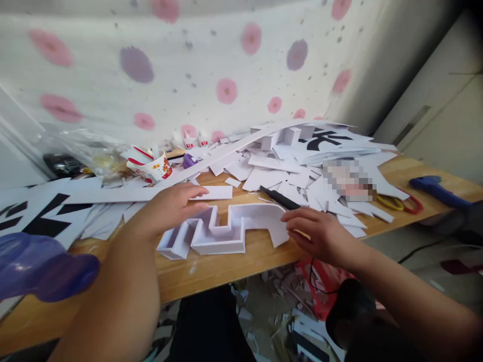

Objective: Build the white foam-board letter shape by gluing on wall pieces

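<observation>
White foam-board form (217, 235), stepped walls glued upright on a flat base, lies near the front edge of the wooden table (211, 271), about centre. Left hand (169, 206) lies flat and released, fingers stretched out; fingertips rest on a loose white strip (216, 192) just beyond the form, heel of the hand over the form's left end. Right hand (317, 234) at the form's right end, fingers bent, fingertips on the curved wall there; cannot tell whether it pinches the wall or only touches it.

Black pen-like tool (279, 198) lies just beyond the right hand, not held. Heap of white offcuts (271, 176) fills the far right of the table. Scissors (400, 203) with yellow and red handles sit right of the heap, a blue glue gun (433, 185) further right. Red-and-white paper cup (153, 168) on its side, far left of centre. Black-printed sheets (33, 216) at left. Purple blurred object (41, 269) near left. Flowered cloth (196, 70) hangs behind. Paper scraps (279, 311) on the floor below.
</observation>
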A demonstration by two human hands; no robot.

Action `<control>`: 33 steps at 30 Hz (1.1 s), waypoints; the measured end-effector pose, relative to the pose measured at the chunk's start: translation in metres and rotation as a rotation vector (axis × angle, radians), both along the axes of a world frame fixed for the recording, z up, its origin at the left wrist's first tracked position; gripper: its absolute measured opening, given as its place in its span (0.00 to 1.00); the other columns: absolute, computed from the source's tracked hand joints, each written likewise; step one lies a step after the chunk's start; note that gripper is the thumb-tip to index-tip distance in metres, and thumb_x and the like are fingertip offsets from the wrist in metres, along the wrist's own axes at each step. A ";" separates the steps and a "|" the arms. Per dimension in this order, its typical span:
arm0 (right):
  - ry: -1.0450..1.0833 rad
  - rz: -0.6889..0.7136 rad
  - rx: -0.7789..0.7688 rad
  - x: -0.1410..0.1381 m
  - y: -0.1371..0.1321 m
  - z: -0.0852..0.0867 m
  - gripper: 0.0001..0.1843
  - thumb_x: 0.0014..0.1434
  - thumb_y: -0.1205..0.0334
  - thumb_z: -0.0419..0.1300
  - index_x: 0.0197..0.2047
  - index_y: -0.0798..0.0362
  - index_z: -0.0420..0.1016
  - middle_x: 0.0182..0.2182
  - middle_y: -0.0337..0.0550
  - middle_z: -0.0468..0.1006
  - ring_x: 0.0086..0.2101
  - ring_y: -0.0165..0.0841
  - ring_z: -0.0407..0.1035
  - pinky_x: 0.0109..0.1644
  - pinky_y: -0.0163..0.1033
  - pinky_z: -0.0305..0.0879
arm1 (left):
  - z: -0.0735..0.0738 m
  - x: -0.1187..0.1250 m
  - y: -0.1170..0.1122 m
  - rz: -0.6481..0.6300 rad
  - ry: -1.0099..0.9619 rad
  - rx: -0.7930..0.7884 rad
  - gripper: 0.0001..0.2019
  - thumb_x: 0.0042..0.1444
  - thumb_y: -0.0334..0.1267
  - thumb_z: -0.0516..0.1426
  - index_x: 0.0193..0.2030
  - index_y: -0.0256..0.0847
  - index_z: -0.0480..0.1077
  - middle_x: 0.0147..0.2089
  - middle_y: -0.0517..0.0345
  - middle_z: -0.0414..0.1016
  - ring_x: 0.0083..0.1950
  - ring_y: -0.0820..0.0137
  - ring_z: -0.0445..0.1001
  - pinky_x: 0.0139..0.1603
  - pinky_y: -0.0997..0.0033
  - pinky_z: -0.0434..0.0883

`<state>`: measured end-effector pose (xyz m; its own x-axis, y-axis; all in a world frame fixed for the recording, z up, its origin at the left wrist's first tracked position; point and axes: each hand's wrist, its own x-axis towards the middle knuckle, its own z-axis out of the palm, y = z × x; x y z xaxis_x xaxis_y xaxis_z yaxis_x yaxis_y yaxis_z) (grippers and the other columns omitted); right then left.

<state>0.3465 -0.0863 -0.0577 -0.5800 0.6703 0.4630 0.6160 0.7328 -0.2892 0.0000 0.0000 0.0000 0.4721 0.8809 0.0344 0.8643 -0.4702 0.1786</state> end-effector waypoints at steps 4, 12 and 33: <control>0.012 -0.062 0.010 -0.001 0.011 -0.009 0.09 0.60 0.72 0.55 0.42 0.52 0.72 0.50 0.48 0.76 0.46 0.35 0.72 0.48 0.42 0.71 | -0.005 0.021 -0.012 -0.170 -0.021 -0.093 0.32 0.55 0.59 0.55 0.63 0.49 0.61 0.66 0.54 0.64 0.64 0.57 0.63 0.63 0.61 0.60; 0.200 -0.193 0.075 0.016 0.017 -0.005 0.07 0.62 0.64 0.57 0.44 0.50 0.72 0.48 0.48 0.76 0.47 0.37 0.73 0.51 0.44 0.71 | -0.004 0.023 -0.019 -0.259 0.063 -0.217 0.53 0.37 0.53 0.68 0.69 0.58 0.49 0.68 0.56 0.60 0.65 0.51 0.62 0.62 0.56 0.61; -0.553 0.071 -0.210 -0.121 0.138 0.047 0.19 0.56 0.63 0.60 0.51 0.52 0.76 0.49 0.51 0.78 0.49 0.45 0.72 0.52 0.47 0.66 | -0.003 0.023 -0.029 -0.401 0.033 -0.179 0.45 0.41 0.55 0.65 0.66 0.47 0.56 0.64 0.47 0.64 0.63 0.51 0.62 0.60 0.51 0.61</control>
<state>0.2260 0.0516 -0.0109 -0.7442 0.6653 -0.0589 0.6678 0.7397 -0.0829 0.0229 -0.0290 -0.0030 0.7764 0.6181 -0.1234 0.6261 -0.7340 0.2632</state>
